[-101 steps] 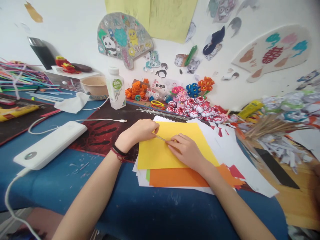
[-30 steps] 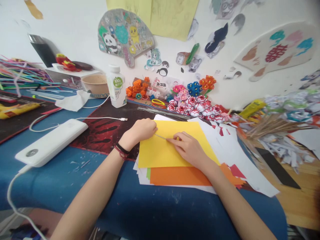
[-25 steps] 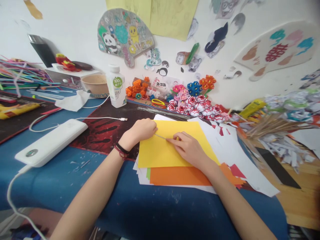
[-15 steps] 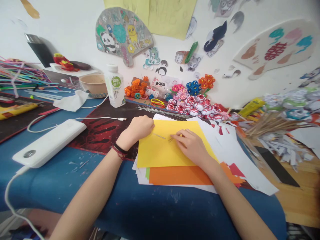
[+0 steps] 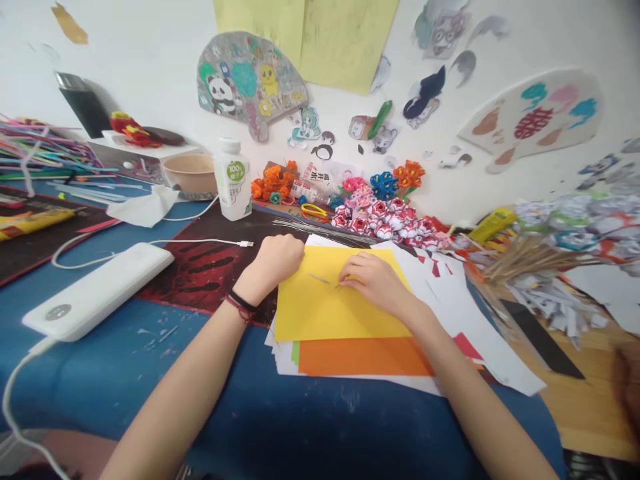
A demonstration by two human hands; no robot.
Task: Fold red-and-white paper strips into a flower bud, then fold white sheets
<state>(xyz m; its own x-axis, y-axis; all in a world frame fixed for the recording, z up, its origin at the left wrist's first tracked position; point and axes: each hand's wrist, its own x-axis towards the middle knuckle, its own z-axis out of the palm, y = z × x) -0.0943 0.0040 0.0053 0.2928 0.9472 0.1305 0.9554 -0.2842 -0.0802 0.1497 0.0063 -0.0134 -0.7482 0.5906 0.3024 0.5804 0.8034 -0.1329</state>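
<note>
A sheet of yellow paper [image 5: 320, 317] lies on top of a stack, with orange paper [image 5: 360, 357] sticking out below it. My left hand [image 5: 281, 259] is closed in a fist at the yellow sheet's upper left edge; whatever its fingers hold is hidden. Over the right half of the sheet, my right hand [image 5: 373, 280] is closed, fingertips together on thin wire-like pieces [image 5: 338, 287] that are too small to make out well. Between the hands a thin grey sliver [image 5: 319, 278] rests on the yellow paper.
Behind the paper are thin wires [image 5: 320, 229] and handmade red-and-white flowers [image 5: 383, 219]. A white bottle [image 5: 233, 180] stands behind my left hand. A power bank [image 5: 100, 290] with cables lies at left. White paper [image 5: 480, 333] and bundled sticks [image 5: 525, 259] are at right.
The view has shifted slightly. My right hand's fingertips have come a little lower and nearer the grey sliver, and its fingers have drawn closer together. My left hand stays in place.
</note>
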